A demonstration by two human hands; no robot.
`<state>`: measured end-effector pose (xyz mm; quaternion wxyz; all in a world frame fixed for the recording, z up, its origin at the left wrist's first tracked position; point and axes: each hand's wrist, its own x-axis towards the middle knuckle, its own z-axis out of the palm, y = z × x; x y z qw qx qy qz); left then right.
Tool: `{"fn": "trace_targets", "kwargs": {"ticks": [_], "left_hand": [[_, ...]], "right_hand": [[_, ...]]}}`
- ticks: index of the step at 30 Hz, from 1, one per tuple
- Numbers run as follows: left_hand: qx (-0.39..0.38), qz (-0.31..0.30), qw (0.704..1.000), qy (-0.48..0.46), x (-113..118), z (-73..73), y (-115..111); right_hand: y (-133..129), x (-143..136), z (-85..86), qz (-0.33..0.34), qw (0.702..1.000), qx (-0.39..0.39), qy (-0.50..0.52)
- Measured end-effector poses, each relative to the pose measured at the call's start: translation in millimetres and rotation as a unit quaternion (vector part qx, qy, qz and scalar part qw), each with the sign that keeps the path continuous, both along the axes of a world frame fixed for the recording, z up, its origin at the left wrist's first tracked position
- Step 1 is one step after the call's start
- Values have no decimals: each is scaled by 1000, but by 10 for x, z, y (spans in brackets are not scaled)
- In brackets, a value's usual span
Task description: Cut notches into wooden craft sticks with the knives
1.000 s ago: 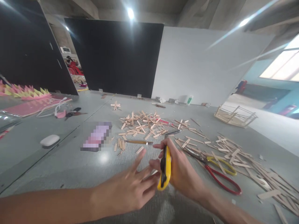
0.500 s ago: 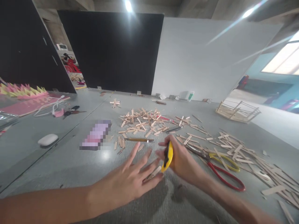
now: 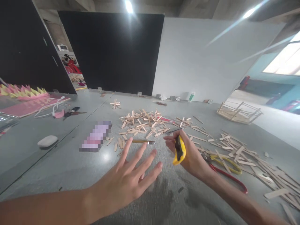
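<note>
Gray table [image 3: 70, 170] with lots of little wood sticks [image 3: 142, 125] on it.
The left hand [image 3: 127, 177] is spread wide and holds nothing, with a brown tool [image 3: 138, 141] just past its fingers. The right hand [image 3: 193, 157] is curled around a yellow tool [image 3: 182, 149], which is probably light, hard and smooth, best held by its fat body. Left of the left hand, a white case [image 3: 47, 141] looks closed, so its inside is hidden.
</note>
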<state>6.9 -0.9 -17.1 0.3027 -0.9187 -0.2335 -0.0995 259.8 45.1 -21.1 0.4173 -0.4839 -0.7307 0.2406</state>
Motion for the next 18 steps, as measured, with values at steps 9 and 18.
{"fn": "trace_targets", "kwargs": {"ticks": [9,18], "left_hand": [[1,30,999,-41,12,-144,9],[26,32,997,-62,67,-136,-13]], "right_hand": [[-91,-97,-90,19,998,-53,-35],[-334,-227,107,127,986,-106,12]]}}
